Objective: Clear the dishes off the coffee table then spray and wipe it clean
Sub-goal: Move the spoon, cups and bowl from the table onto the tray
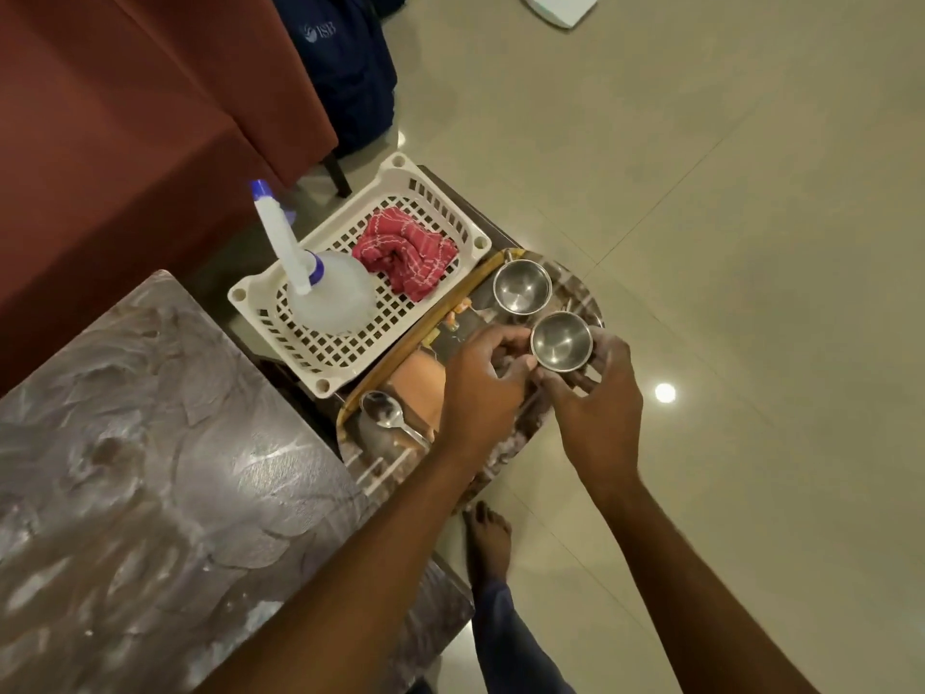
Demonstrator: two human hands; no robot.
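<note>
Head view: the desk [150, 468] at lower left shows no dishes on the part in view. They sit on a tray [480, 280] on a lower stand beside it. The right grip [595, 408] curls round the far side of a steel cup [561, 341], which sits just above the tray's outer edge or already on it. The left grip [480, 383] has its fingers bent, with the thumb against the cup's near side. I cannot tell whether it shares the hold or clutches something thin underneath, possibly a spoon handle. A second cup [522, 285] stands close behind the held one, and a spoon [385, 413] lies at the tray's near end.

The main risk, as I judge it, is the gap between the two cups. If the held cup goes down at an angle, it could clip the second cup and knock it over. The steel is smooth and the hold sits low on the wall, so a loose release could let the cup roll off the tray's rounded edge. It would land on the tiled floor [751, 242], near the bare foot [488, 538] below. The tray seems to overhang its stand on that side, so weight pressed there might tilt it.

The spray bottle [330, 293] and red cloth [405, 252] wait in the white basket [323, 385]. The bottle's tall nozzle leans toward the desk, and a careless reach could catch it.
</note>
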